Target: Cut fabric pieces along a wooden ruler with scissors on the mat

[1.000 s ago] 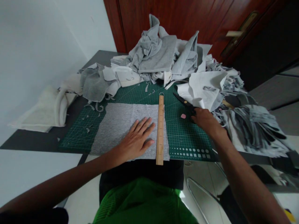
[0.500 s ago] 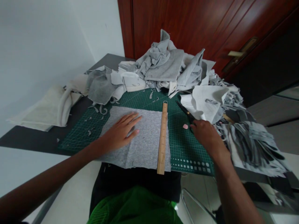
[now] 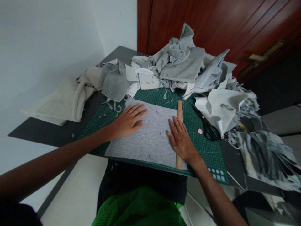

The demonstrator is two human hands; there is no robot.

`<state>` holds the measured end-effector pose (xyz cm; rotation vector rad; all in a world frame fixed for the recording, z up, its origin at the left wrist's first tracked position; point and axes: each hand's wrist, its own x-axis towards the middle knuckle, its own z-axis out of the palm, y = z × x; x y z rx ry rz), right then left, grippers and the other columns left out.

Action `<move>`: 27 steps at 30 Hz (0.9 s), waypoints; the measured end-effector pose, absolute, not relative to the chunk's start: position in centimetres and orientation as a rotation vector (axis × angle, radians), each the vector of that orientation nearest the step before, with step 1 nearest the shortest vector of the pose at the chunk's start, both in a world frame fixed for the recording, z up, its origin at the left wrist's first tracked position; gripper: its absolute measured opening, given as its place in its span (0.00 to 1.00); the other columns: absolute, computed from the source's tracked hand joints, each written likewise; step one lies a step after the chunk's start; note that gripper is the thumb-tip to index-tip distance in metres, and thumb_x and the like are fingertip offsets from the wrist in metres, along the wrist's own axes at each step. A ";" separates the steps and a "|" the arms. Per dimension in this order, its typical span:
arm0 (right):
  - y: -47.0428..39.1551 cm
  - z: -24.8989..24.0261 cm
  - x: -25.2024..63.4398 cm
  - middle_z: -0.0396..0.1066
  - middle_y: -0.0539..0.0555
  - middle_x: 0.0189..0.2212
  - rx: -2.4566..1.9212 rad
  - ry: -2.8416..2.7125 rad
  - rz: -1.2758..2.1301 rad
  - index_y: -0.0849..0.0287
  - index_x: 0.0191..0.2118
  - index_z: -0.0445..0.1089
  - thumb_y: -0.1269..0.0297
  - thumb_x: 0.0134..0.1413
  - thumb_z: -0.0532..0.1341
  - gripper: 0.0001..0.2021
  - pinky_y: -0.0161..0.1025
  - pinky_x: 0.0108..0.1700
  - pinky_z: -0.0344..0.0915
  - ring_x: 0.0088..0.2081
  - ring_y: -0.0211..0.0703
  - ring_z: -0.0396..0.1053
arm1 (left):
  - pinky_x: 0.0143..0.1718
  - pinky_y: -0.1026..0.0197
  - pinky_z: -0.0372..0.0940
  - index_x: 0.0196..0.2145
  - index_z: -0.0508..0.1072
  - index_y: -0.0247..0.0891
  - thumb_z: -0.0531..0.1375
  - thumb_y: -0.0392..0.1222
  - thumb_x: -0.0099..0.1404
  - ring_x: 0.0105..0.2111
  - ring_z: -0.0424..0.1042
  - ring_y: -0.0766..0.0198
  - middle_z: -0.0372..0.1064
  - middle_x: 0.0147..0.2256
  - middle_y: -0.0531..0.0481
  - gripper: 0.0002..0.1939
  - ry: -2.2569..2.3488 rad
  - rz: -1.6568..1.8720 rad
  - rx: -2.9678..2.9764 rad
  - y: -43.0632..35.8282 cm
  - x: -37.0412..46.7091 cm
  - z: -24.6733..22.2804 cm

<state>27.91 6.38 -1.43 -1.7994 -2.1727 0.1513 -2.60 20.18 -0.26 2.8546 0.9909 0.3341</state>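
I'm resting the left hand (image 3: 129,121) open, gripping nothing, on grey cloth (image 3: 150,138) lying on the cutting mat (image 3: 213,155). Right hand (image 3: 182,142) is spreading across cloth and wooden ruler (image 3: 179,162), grasping neither. Even, light pressure should avoid rucking.

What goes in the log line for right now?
left hand: flat on grey cloth | right hand: across ruler, fingers spread | scissors: on green mat, near pink bit

Heathered gray fabric (image 3: 152,138), roughly four-sided, lies flat on a green gridded mat (image 3: 209,153), under the spread left hand (image 3: 129,121). A slim wooden ruler (image 3: 179,161) lies along its right side, partly covered by the right hand (image 3: 182,141).
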 end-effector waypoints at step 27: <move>7.1 -3.2 30.7 0.49 0.60 0.82 -1.695 -2.001 0.075 0.48 0.85 0.35 0.59 0.82 0.45 0.34 0.67 0.80 0.49 0.82 0.53 0.44 | 0.82 0.43 0.48 0.79 0.56 0.36 0.45 0.43 0.85 0.81 0.48 0.53 0.48 0.81 0.44 0.29 1.075 0.234 2.777 11.8 4.2 0.2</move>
